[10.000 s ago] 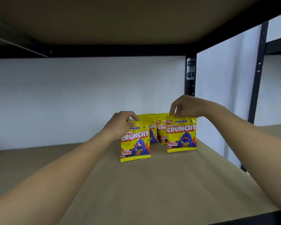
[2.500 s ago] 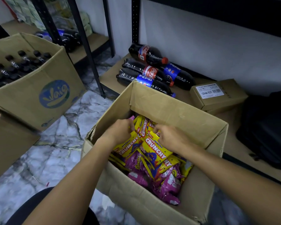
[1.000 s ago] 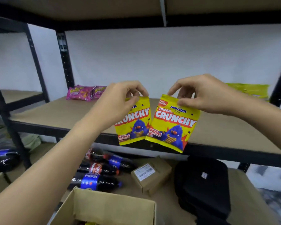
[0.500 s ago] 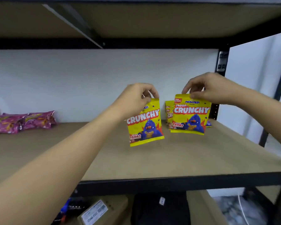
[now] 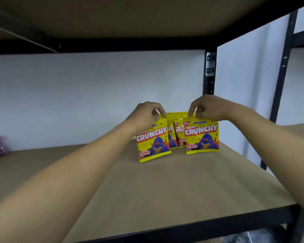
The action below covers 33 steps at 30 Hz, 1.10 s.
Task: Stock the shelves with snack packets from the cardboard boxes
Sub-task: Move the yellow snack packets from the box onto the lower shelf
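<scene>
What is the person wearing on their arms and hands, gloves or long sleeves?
Neither. The left hand and right hand are bare, with no gloves, rings or watch visible. Both forearms are uncovered as far as the picture shows; no sleeve edge comes into view.

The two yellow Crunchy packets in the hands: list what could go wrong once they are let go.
1. The left packet leans, pinched only at its top by the left hand; released, it may topple forward.
2. The right packet, pinched by the right hand, stands close in front of the back packets; a nudge could tip those over.
</scene>
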Available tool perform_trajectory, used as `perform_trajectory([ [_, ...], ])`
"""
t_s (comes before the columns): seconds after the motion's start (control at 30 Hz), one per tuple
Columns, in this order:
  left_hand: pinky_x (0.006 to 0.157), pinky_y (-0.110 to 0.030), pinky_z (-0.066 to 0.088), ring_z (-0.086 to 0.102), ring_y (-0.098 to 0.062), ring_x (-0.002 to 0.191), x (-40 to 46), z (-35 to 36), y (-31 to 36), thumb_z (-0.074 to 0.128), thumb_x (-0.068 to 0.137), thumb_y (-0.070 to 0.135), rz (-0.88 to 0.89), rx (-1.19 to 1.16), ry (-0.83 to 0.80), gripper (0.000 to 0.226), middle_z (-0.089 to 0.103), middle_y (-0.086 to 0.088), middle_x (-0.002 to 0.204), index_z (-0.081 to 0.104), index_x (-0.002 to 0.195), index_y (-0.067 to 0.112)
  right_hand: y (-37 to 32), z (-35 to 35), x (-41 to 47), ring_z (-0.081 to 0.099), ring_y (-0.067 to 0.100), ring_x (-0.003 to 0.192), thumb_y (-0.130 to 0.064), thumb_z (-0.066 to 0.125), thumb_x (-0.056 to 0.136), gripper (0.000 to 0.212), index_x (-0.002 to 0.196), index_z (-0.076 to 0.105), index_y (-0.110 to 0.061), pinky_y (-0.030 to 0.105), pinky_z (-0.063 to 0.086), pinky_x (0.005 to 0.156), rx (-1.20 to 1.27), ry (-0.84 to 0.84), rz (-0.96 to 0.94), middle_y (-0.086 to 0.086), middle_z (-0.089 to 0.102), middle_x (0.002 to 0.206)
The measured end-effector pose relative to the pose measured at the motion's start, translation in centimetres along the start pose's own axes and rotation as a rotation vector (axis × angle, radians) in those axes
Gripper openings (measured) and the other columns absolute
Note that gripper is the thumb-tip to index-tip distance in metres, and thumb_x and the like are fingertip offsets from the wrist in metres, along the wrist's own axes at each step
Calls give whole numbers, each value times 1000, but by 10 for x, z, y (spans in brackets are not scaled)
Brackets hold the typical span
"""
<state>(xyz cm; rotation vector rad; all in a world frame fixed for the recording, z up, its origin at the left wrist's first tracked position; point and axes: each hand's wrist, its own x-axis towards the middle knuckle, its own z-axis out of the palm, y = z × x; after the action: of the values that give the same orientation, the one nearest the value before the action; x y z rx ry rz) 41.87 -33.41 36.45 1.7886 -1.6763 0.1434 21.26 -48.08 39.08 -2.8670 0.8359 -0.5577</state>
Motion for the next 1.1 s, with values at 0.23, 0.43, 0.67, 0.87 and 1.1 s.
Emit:
perform_trajectory([
  [0.23, 61, -27, 46, 61, -23, 82, 31, 42, -21, 50, 99, 4, -51, -19, 27, 28, 64, -9, 99, 70, 101, 22, 25, 24, 30, 61, 9, 81, -1, 53, 92, 37, 91, 69, -34, 21, 43, 64, 67, 47, 24, -4, 65, 88],
  [0.43, 67, -29, 51, 60, -17, 74, 50, 80, -38, 49, 99, 6, -58, -31, 166, 28, 65, -2, 94, 69, 99, 25, 38, 52, 38, 63, 17, 85, 4, 45, 87, 46, 94, 68, -35, 40, 56, 81, 75, 180, 66, -6, 62, 91],
  [0.67, 93, -44, 45, 59, -16, 95, 67, 116, -49, 53, 98, 11, -29, 28, 338, 23, 65, 9, 87, 69, 98, 28, 51, 99, 43, 57, 18, 104, 1, 48, 89, 43, 109, 67, -32, 40, 34, 97, -4, 380, 108, -7, 67, 97],
  [0.87, 88, -29, 29, 50, -11, 101, 67, 139, -61, 56, 98, 18, -34, 125, 383, 18, 64, 14, 94, 65, 104, 33, 57, 104, 46, 53, 16, 109, 0, 50, 92, 40, 111, 68, -31, 39, 32, 98, -5, 414, 89, -6, 69, 101],
  [1.1, 88, -26, 25, 48, -11, 108, 56, 136, -62, 58, 98, 24, 28, 175, 373, 12, 61, 13, 106, 64, 103, 33, 63, 107, 44, 51, 18, 113, -1, 51, 93, 39, 110, 69, -31, 39, 31, 100, -22, 399, 106, -4, 70, 106],
])
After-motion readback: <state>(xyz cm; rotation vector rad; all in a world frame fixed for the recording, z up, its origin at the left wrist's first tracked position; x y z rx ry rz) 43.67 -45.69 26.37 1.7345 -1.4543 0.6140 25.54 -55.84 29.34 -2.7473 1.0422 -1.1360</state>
